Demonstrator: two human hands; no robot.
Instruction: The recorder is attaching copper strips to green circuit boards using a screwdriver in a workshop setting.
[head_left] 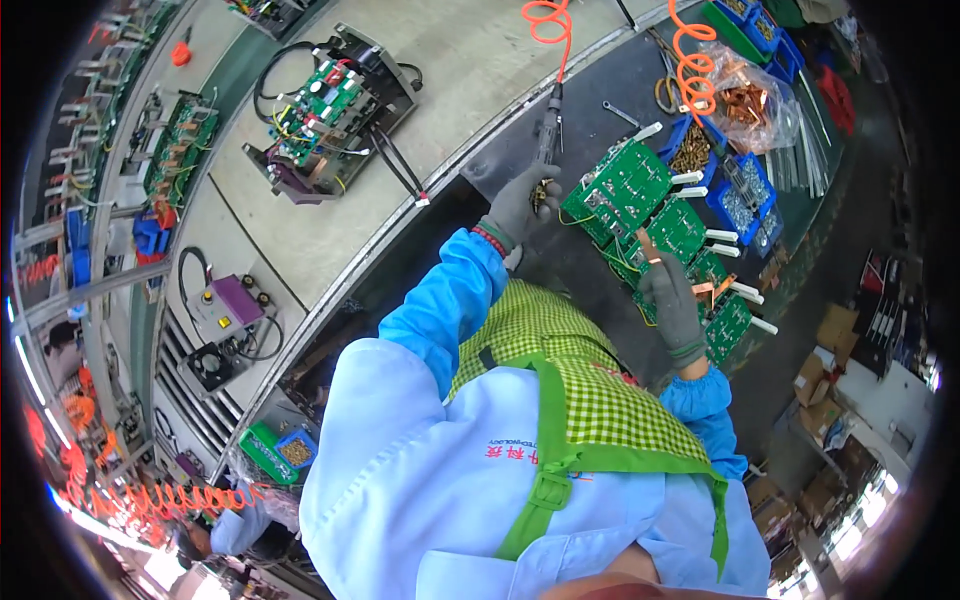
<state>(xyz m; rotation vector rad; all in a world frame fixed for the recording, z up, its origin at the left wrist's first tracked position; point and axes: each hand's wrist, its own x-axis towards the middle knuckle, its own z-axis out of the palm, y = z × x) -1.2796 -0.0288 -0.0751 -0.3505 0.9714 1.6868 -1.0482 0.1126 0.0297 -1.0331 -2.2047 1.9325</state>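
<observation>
My left hand (520, 205), in a grey glove, is closed around a few small brass screws (541, 191). The lower end of a black air screwdriver (549, 130) meets this hand from above. To the right lies a row of green circuit boards (620, 190) with white tabs along one edge, on a dark bench. My right hand (672, 300), also gloved, rests on the boards and pinches a small bent copper strip (648, 248) between thumb and fingers. A light blue coat and a green checked apron (560, 370) fill the lower middle.
Blue bins of screws (745, 195) and brass parts (690, 150) stand beyond the boards, beside a clear bag of copper pieces (750, 100). Orange coiled hoses (692, 60) hang above. A pale conveyor (460, 70) carries wired assemblies (330, 110). Another person (230, 525) works at lower left. Cardboard boxes (820, 390) sit at right.
</observation>
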